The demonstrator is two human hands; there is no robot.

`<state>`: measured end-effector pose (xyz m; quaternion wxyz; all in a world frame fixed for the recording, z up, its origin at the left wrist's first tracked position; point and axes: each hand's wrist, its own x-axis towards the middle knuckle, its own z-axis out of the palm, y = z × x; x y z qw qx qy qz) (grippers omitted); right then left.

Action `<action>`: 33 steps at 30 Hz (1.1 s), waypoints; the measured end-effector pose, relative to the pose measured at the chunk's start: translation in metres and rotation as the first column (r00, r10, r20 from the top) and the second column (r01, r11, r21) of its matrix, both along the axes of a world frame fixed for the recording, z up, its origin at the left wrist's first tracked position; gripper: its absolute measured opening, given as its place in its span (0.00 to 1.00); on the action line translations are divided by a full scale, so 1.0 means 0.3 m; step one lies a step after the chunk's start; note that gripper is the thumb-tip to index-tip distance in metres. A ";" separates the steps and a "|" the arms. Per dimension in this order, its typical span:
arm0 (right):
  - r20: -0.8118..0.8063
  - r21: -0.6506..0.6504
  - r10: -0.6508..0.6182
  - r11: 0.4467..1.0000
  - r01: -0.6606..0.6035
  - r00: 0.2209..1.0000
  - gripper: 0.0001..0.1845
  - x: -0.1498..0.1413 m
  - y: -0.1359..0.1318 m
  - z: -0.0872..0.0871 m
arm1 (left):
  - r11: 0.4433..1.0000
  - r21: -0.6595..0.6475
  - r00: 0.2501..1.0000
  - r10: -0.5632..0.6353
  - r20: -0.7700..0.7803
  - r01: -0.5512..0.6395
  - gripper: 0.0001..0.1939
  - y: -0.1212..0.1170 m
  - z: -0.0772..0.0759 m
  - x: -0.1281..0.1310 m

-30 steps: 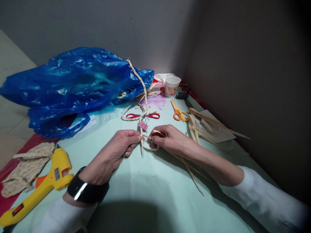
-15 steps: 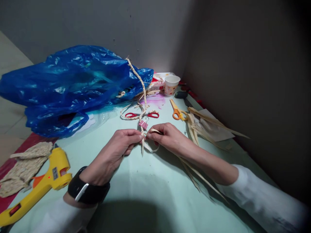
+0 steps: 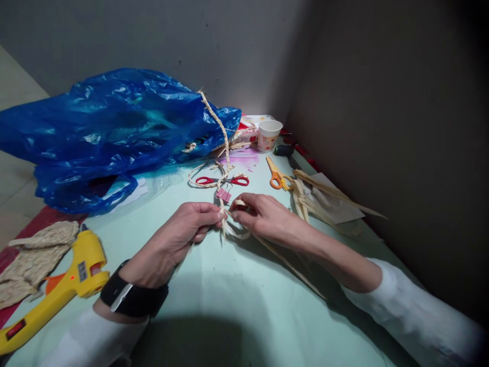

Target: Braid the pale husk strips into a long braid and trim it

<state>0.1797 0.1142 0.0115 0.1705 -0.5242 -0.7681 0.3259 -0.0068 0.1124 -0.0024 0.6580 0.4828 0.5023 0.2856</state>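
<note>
A pale braided cord (image 3: 217, 121) of dried plant fibre runs down from the blue bag to the middle of the table. Clipped to it just above my fingers is a pink binder clip (image 3: 223, 195). My left hand (image 3: 191, 223) pinches the braid's lower end between thumb and forefinger, with short loose ends hanging below. My right hand (image 3: 265, 216) is closed on a fibre strand, which loops pale between the hands and trails under my right forearm. Red-handled scissors (image 3: 240, 181) lie crossing behind the cord.
A large blue plastic bag (image 3: 114, 132) fills the back left. At the left lie a yellow glue gun (image 3: 87, 260) and a woven piece (image 3: 38, 255). Orange scissors (image 3: 275, 176), a paper cup (image 3: 269, 135) and loose fibre strips (image 3: 301, 199) are at the right.
The strand at my right hand has been drawn closer, its loop now smaller and its trailing ends shifted left. Both hands stay beside the braid's end. The view has shifted slightly.
</note>
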 end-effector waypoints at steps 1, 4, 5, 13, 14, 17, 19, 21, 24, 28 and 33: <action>-0.038 -0.003 -0.022 1.000 0.022 0.999 0.13 0.010 0.007 0.007 | 1.000 -0.012 1.000 -0.012 0.013 0.013 0.05 0.000 0.000 -0.002; -0.232 -0.006 -0.079 0.997 0.080 0.970 0.18 0.049 0.029 0.026 | 0.998 -0.037 0.998 -0.045 0.039 0.047 0.04 -0.003 -0.001 -0.007; -0.308 -0.022 -0.089 0.996 0.086 0.947 0.19 0.060 0.033 0.030 | 0.998 -0.038 0.998 -0.048 0.041 0.049 0.05 -0.003 -0.001 -0.008; -0.566 -0.202 -0.087 0.979 -0.036 0.820 0.09 0.008 -0.010 0.040 | 1.000 -0.026 1.000 0.008 0.028 -0.007 0.04 0.001 0.002 0.005; -0.522 -0.203 -0.076 0.979 -0.037 0.849 0.09 -0.004 -0.017 0.036 | 1.000 -0.027 0.999 0.009 0.041 -0.008 0.04 0.001 0.001 0.006; -0.426 -0.128 -0.034 0.991 -0.023 0.904 0.09 -0.032 -0.033 0.008 | 0.999 -0.037 0.998 0.005 0.062 -0.002 0.05 0.002 -0.003 0.008; -0.404 -0.048 -0.054 0.998 0.038 0.913 0.07 -0.047 -0.043 -0.016 | 0.999 -0.044 0.998 0.003 0.060 0.000 0.03 0.003 -0.005 0.009; -0.398 0.023 -0.107 0.992 0.126 0.911 0.05 -0.061 -0.052 -0.037 | 0.999 -0.034 0.999 0.002 0.047 -0.001 0.01 0.003 -0.007 0.009; -0.373 0.118 -0.168 0.967 0.226 0.913 0.04 -0.078 -0.065 -0.055 | 1.000 -0.023 1.000 0.010 0.016 -0.009 0.02 0.001 -0.007 0.010; -0.364 0.134 -0.196 0.956 0.260 0.910 0.04 -0.091 -0.072 -0.057 | 0.999 -0.021 1.000 0.029 0.005 -0.029 0.03 -0.003 -0.008 0.013; -0.492 0.039 -0.173 0.975 0.220 0.853 0.08 -0.098 -0.071 -0.063 | 0.999 -0.027 0.999 0.045 0.014 -0.045 0.01 -0.001 -0.017 0.010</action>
